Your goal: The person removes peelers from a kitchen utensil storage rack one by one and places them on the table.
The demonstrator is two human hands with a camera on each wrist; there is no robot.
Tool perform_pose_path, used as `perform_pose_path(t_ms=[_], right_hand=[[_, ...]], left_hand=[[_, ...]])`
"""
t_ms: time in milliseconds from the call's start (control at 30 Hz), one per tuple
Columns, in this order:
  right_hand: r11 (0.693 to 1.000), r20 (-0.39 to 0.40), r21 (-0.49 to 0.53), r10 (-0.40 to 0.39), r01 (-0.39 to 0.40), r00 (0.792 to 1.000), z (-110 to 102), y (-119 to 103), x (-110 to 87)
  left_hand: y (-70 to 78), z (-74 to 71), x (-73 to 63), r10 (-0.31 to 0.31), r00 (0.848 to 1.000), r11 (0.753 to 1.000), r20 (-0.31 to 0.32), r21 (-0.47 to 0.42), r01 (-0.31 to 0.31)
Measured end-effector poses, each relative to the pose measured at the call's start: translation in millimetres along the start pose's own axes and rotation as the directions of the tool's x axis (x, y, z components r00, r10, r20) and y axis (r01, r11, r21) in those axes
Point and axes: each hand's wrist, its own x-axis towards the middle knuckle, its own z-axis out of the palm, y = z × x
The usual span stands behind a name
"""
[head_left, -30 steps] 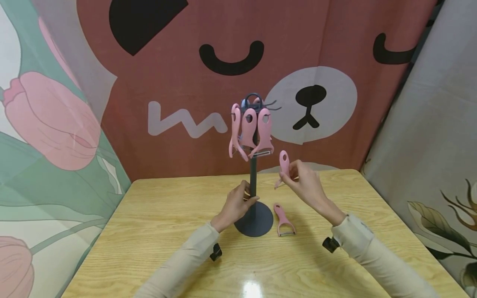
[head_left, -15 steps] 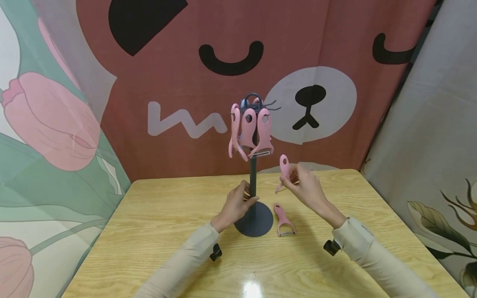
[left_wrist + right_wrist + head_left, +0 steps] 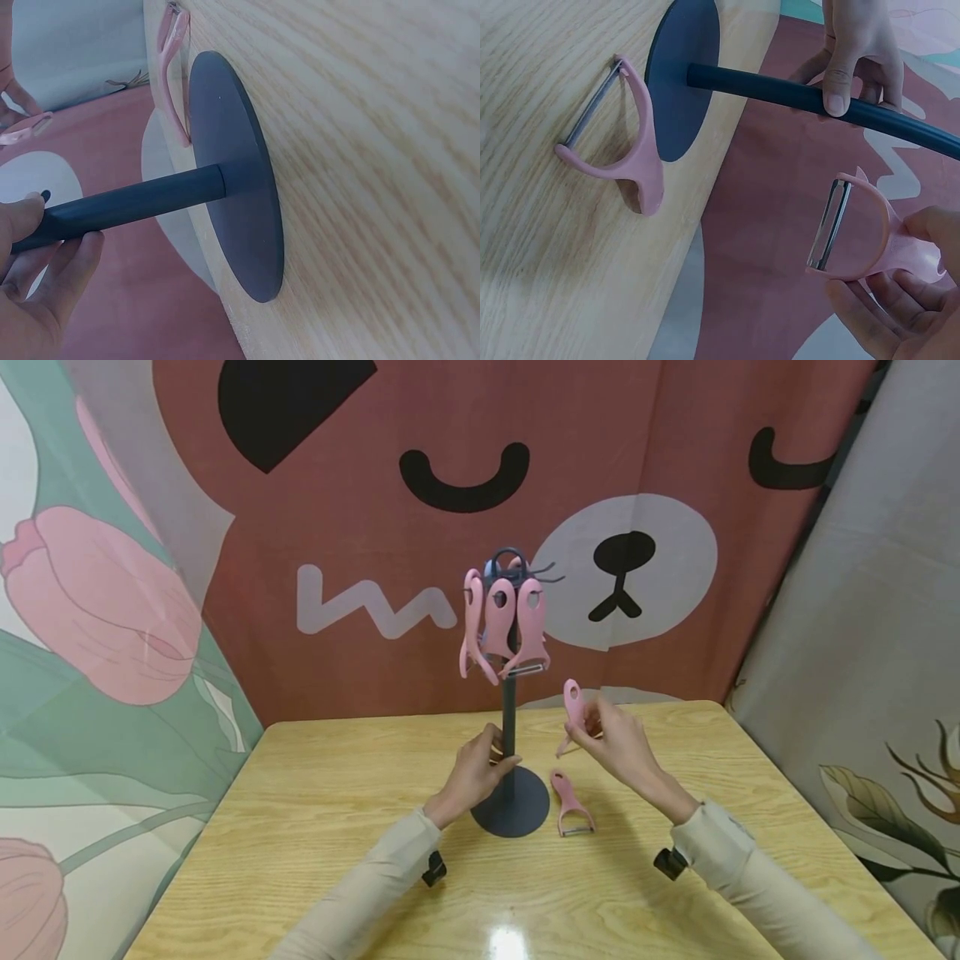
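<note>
The left hand (image 3: 471, 770) has its fingers (image 3: 75, 270) curled round the pole (image 3: 509, 718) of a dark stand, above the round base (image 3: 527, 814). To the right, the right hand (image 3: 622, 735) pinches a pink peeler (image 3: 573, 700) between thumb and fingers, in the air, handle end up. A second peeler (image 3: 566, 791) lies on the table (image 3: 337, 860) just right of the base, blade toward the near side. More pink peelers (image 3: 500, 618) hang at the stand's top, where hooks (image 3: 553, 580) jut right. A printed cloth (image 3: 337, 677) hangs at the far side.
</note>
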Motion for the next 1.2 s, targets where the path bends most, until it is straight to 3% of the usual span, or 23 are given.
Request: perform_pose_path(t_ms=[767,1200], right_hand=[[0.997,0.039,-0.072,0.043,-0.040,0.998,2.1,9.2,-10.8],[0.992,0.073,-0.106,0.071,-0.062,0.995,0.5,18.0,-18.9]], left_hand=[[-2.4,0.4,-0.1,0.031,0.999,1.000,-0.013,-0.001,-0.031],[-0.5,-0.2,-0.9,0.016,1.000,1.000,-0.008,-0.005,-0.016]])
